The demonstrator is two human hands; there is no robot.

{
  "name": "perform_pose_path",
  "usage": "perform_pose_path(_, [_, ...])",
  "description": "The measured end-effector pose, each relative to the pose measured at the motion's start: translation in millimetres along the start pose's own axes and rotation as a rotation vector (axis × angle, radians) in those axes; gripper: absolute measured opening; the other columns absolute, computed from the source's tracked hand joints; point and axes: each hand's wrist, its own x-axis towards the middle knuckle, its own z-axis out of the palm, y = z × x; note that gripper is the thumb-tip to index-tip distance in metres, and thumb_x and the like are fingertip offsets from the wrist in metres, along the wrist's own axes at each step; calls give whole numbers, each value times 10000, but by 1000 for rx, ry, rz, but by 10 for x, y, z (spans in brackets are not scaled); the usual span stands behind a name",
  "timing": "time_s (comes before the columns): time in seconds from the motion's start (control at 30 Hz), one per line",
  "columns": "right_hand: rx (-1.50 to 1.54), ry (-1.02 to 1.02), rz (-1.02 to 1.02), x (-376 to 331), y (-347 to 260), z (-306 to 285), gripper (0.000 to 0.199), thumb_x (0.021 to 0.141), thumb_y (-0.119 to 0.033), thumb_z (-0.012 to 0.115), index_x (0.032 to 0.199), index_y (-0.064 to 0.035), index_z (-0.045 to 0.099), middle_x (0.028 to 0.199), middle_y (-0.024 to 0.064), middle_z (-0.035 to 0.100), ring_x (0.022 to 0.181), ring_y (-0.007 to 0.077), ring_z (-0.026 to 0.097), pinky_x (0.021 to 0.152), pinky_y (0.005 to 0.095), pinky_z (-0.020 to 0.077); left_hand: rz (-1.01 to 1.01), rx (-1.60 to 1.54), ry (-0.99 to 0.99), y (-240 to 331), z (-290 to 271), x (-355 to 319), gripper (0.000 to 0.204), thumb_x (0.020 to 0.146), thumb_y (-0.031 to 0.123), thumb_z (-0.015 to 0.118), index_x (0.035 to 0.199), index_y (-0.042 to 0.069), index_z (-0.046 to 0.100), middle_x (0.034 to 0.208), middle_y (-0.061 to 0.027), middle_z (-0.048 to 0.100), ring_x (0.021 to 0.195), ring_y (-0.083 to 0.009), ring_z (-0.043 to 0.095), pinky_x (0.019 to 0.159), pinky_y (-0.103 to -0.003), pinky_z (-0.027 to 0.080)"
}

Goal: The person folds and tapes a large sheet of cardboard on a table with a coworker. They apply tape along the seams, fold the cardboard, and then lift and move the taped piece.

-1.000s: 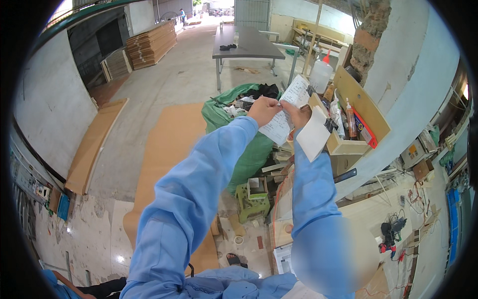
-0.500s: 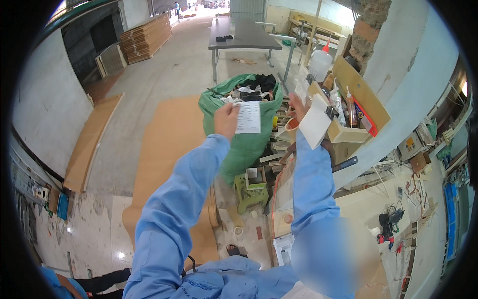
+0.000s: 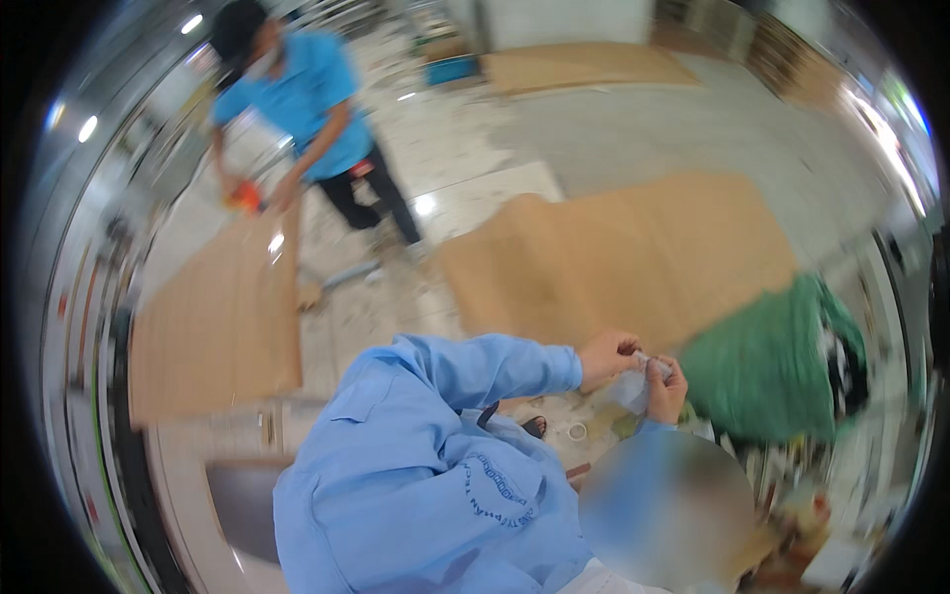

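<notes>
Close together in front of my body, my left hand (image 3: 608, 358) and my right hand (image 3: 668, 390) are both closed on a white sheet of paper (image 3: 627, 393). My fingertips pinch its upper edge, which looks folded or curled between them. The sheet's lower part hangs below, blurred by motion, and its print cannot be read. Right of my hands stands a bulging green sack (image 3: 757, 366), its mouth turned away to the right with dark and white scraps showing.
Large brown sheets (image 3: 614, 252) lie on the floor ahead. At the left, a co-worker in a blue shirt (image 3: 312, 99) holds an orange-red tool (image 3: 243, 196) over a brown panel (image 3: 223, 322). A pale ring (image 3: 577, 432) is on the floor near my foot. A blue bin (image 3: 450, 69) stands far off.
My view has swung to the left, bringing the co-worker in. My right hand has left the wall-side box and joined my left hand at the paper, now held lower and nearer my body.
</notes>
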Motion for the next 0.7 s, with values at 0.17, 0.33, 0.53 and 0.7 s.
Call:
perform_pose_path(0.17, [-179,-517,49,369,319,1286,164,885,-158,724,927,-14,660,811,18,670,737,95,603,667,258,499,-272,-202,266,-80,-1120,-1240,170,952,200,616,959,33,644,814,-39,670,762,-117,643,629,-264,509])
perform_pose_path(0.33, [-382,-940,77,385,211,2662,118,870,-107,699,923,-8,662,795,39,675,723,110,612,659,267,502,-211,-403,561,-147,-1655,-2245,157,984,179,559,1021,37,616,865,-66,691,772,-151,680,634,-264,537])
perform_pose_path(0.53, [-592,-1250,-45,13,229,4264,93,849,-72,693,909,-6,665,784,51,673,721,122,619,660,283,508,-8,-630,761,-457,-2302,-3316,126,973,129,541,1003,24,604,888,-98,700,786,-163,696,646,-261,545])
perform_pose_path(0.7, [-675,-1452,13,-517,580,5235,162,842,-52,690,995,-15,655,841,45,664,802,124,637,693,285,516,128,-669,868,-824,-2702,-4179,127,965,111,535,1004,14,607,888,-102,701,786,-163,696,656,-267,549])
